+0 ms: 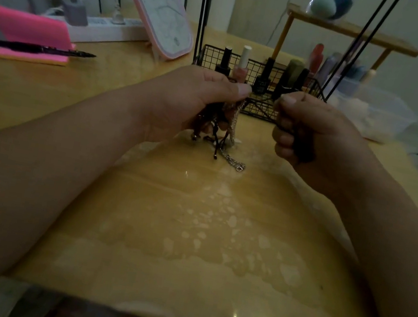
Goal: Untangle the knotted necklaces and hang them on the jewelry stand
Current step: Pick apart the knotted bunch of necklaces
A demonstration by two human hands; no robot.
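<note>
Necklaces [218, 129] hang in a dark knotted bunch from the left hand [199, 98], whose fingers curl round them just above the glossy wooden table [190, 225]. A silver chain [232, 159] trails out and touches the wood. The right hand [310, 131] is fisted round a dark cord [299, 152], most of it hidden inside. Dim light blurs the strand count. Behind stands a wire basket [309, 89] of polish bottles [242, 66].

No legible text anywhere, black bottle [260, 83] in wire basket [209, 56] perhaps bearing a label, too blurred to read
</note>
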